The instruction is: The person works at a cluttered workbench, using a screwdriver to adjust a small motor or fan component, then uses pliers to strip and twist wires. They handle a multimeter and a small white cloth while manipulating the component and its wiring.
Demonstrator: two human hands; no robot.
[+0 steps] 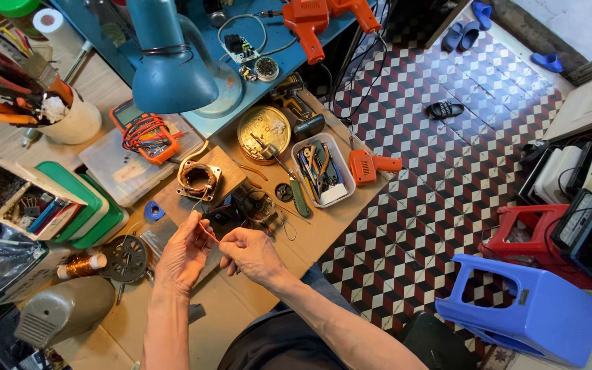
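Head view. The left hand and right hand meet over the near part of the workbench, each pinching an end of a thin red wire; how firmly is hard to tell. Just beyond lie a copper coil on a wood block and a dark motor part. A tool tray sits near the bench's right edge. The tiled floor lies open to the right, up to a blue stool.

Wooden workbench — carrying a round tin, tool tray, copper-wire spool.
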